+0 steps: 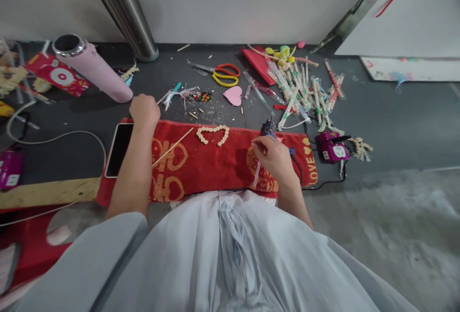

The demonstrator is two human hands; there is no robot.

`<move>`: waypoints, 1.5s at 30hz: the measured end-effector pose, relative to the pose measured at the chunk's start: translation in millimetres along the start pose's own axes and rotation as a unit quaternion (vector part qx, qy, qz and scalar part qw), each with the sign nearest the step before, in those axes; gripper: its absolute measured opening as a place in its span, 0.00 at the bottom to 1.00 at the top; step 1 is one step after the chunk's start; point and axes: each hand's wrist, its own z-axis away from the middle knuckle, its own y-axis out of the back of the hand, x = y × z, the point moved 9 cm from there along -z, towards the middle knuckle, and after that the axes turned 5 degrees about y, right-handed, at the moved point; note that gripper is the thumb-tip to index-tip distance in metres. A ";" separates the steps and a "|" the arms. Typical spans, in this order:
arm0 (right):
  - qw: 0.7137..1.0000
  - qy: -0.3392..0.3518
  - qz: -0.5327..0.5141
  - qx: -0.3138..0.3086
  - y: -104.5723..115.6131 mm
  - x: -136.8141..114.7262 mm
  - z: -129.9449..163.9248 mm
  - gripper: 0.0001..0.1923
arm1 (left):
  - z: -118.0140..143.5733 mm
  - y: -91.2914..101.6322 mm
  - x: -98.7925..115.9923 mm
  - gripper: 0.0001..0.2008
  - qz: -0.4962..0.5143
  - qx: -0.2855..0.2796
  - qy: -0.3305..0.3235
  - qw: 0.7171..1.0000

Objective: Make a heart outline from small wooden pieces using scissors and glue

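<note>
My left hand (144,109) rests curled at the far left edge of a red cloth (215,166) with gold patterns, next to a phone (120,149); what it grips I cannot tell, though a thin stick tip pokes out beside it. A long thin wooden stick (173,146) lies on the cloth near my forearm. My right hand (275,156) is closed on a clear glue stick (256,174) and sits just below a glue gun (268,127). A heart outline of small cream beads (212,134) lies on the cloth between my hands.
A pink tumbler (94,68) lies on its side at the back left. Orange and yellow scissors (223,74), a pink paper heart (233,95), a pile of wrapped sticks (302,92), a purple device (330,147), a metal pole (125,15) and a white cable (53,138) surround the cloth.
</note>
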 end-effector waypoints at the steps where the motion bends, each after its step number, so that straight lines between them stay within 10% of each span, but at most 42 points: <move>1: 1.000 -0.001 0.001 0.000 0.1 0.6 0.7 0.11 | 5.8 -2.3 3.7 0.15 -0.003 0.003 0.003 1.000; 12: 1.000 -0.019 0.016 -0.016 -1.8 4.4 6.8 0.11 | -28.9 -13.4 -81.2 0.16 -0.104 -0.034 0.224 0.968; 18: 1.000 -0.004 0.010 -0.016 -8.6 -3.5 2.1 0.10 | 2.4 11.2 -40.1 0.14 -0.088 -0.009 0.186 0.978; 27: 0.999 0.028 -0.045 -0.012 -21.6 -36.1 -40.2 0.09 | 63.2 -7.8 46.9 0.06 -0.036 0.002 -0.003 0.999; 45: 0.980 0.046 -0.127 -0.149 -61.1 -53.5 -7.2 0.09 | 151.9 -43.6 67.9 0.08 0.002 -0.126 -0.068 0.990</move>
